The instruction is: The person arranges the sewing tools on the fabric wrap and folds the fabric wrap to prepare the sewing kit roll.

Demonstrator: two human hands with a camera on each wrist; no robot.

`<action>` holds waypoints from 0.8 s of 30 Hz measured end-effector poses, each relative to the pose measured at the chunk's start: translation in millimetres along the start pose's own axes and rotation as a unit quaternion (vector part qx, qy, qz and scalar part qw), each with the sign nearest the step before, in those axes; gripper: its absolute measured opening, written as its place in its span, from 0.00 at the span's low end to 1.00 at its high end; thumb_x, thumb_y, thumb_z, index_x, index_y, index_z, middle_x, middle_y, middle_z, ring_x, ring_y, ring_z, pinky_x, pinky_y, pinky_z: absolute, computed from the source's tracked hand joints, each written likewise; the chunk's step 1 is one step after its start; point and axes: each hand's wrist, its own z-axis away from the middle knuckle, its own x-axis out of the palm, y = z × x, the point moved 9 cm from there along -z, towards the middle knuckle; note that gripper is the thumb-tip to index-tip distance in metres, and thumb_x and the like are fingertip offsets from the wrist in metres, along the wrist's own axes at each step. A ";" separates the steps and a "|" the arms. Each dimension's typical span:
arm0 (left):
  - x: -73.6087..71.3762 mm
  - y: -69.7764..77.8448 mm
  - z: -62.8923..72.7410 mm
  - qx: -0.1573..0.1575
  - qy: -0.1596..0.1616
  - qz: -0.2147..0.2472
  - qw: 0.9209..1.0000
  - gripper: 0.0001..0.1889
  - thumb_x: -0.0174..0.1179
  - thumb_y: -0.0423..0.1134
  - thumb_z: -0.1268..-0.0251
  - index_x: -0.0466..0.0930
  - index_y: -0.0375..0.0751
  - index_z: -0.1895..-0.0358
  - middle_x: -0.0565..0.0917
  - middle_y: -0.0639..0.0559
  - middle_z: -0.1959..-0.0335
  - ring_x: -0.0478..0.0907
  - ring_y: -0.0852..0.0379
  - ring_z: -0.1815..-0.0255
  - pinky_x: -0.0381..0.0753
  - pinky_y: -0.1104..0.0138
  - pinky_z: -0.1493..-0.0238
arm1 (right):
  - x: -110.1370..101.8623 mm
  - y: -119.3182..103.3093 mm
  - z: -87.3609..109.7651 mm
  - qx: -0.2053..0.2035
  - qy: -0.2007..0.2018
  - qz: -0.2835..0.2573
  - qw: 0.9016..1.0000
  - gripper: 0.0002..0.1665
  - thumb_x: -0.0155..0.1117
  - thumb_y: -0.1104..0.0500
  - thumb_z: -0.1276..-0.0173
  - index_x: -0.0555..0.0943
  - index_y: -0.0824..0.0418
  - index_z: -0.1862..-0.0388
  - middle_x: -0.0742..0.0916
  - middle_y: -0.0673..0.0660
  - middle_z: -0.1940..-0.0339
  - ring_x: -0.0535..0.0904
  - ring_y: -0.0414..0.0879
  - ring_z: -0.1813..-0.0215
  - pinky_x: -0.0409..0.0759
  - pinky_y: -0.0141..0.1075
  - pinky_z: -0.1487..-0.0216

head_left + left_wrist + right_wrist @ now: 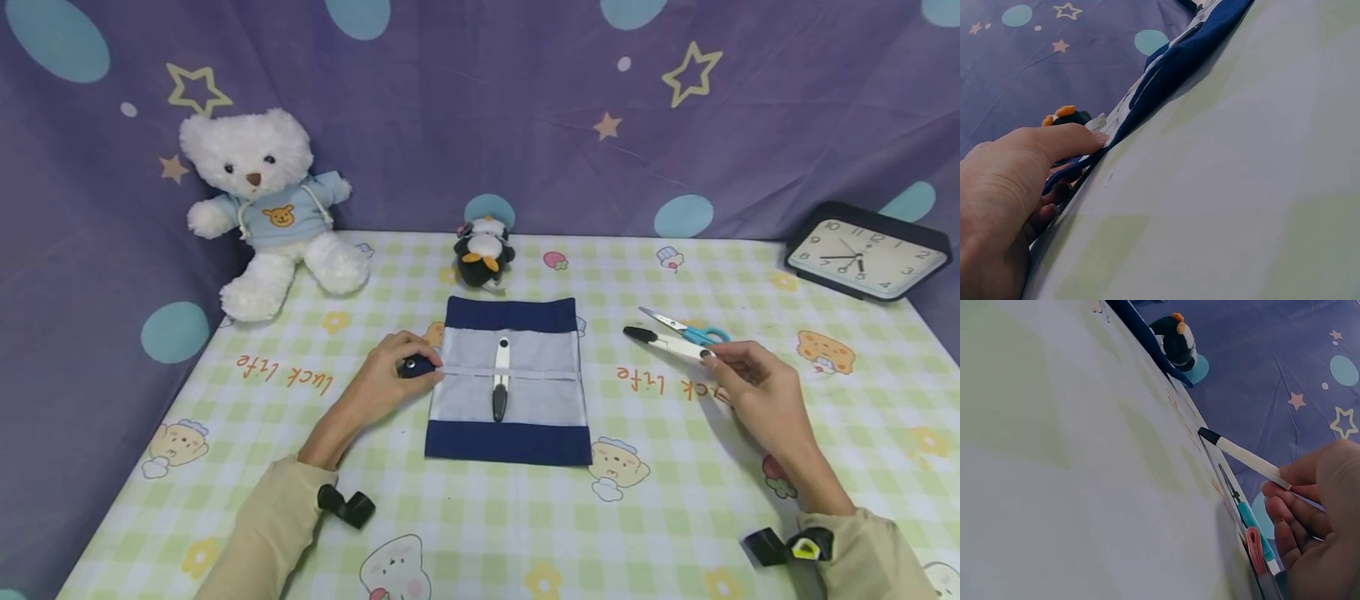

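Observation:
A cloth pouch (465, 350) lies unfolded on the table, pale grey inside with navy bands at top and bottom. A slim white tool with a black end (502, 367) lies across its middle, over a thin band. At the pouch's left edge my left hand (386, 375) pinches the navy snap tab (415, 365) between thumb and fingers. My right hand (761, 392) holds a second white tool with a black end (667, 342) by its white end, thumb against fingertips. In the right wrist view this white tool (1244, 457) is raised above the cloth.
Small blue-handled scissors (693, 333) lie just beyond my right hand. A pink looped item (1255, 550) shows beside them in the right wrist view. A penguin toy (483, 250) sits behind the pouch, a white teddy bear (273, 208) back left, a black clock (866, 250) back right.

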 end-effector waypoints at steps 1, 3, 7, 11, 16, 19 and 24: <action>0.0 0.2 -0.1 0.001 0.000 0.000 1.000 0.05 0.73 0.41 0.34 0.89 0.50 0.58 0.81 0.52 0.49 0.73 0.47 0.44 0.76 0.52 0.50 | 0.0 -0.2 -1.3 0.001 0.004 -0.006 1.000 0.13 0.65 0.61 0.23 0.83 0.68 0.46 0.86 0.48 0.56 0.79 0.33 0.60 0.73 0.21 0.62; 0.2 0.3 -0.3 0.002 0.000 0.000 1.000 0.05 0.73 0.41 0.34 0.89 0.49 0.58 0.81 0.52 0.49 0.73 0.47 0.44 0.76 0.52 0.50 | -0.3 -0.6 -3.3 0.005 0.010 -0.019 1.000 0.14 0.64 0.60 0.22 0.83 0.68 0.46 0.87 0.45 0.56 0.80 0.34 0.60 0.74 0.21 0.62; 0.2 0.7 -1.0 0.002 -0.002 -0.003 1.000 0.06 0.73 0.41 0.34 0.89 0.48 0.57 0.81 0.51 0.49 0.73 0.47 0.45 0.75 0.52 0.50 | -1.6 1.7 -7.1 0.026 0.017 -0.058 0.998 0.13 0.65 0.57 0.22 0.84 0.64 0.47 0.88 0.43 0.59 0.80 0.35 0.64 0.74 0.23 0.70; 0.4 2.9 -2.0 0.000 -0.007 -0.011 1.000 0.07 0.74 0.42 0.34 0.89 0.48 0.57 0.81 0.50 0.49 0.72 0.47 0.46 0.73 0.53 0.51 | -2.4 4.3 -9.8 0.048 0.027 -0.088 0.995 0.12 0.66 0.55 0.23 0.86 0.60 0.49 0.89 0.44 0.62 0.79 0.37 0.69 0.72 0.27 0.80; -1.0 11.6 -4.1 0.016 -0.001 -0.023 1.000 0.06 0.74 0.40 0.36 0.89 0.48 0.58 0.82 0.52 0.52 0.71 0.48 0.48 0.67 0.51 0.45 | 0.7 3.6 -14.7 0.055 0.032 -0.110 0.992 0.16 0.68 0.56 0.24 0.85 0.65 0.46 0.90 0.38 0.60 0.84 0.34 0.60 0.75 0.22 0.62; 1.1 21.5 -7.5 0.047 -0.001 -0.020 0.999 0.06 0.74 0.38 0.37 0.89 0.47 0.59 0.83 0.54 0.56 0.73 0.50 0.50 0.65 0.50 0.41 | 3.9 0.4 -18.2 0.054 0.030 -0.135 0.989 0.15 0.68 0.58 0.24 0.85 0.67 0.46 0.90 0.38 0.59 0.85 0.33 0.57 0.75 0.21 0.57; 13.4 35.8 -13.7 0.096 -0.024 -0.024 0.995 0.06 0.74 0.37 0.37 0.88 0.47 0.59 0.82 0.56 0.58 0.76 0.52 0.52 0.68 0.50 0.44 | 12.1 -12.0 -24.0 0.033 0.023 -0.154 0.987 0.14 0.67 0.61 0.24 0.85 0.69 0.46 0.90 0.41 0.59 0.85 0.34 0.57 0.76 0.22 0.55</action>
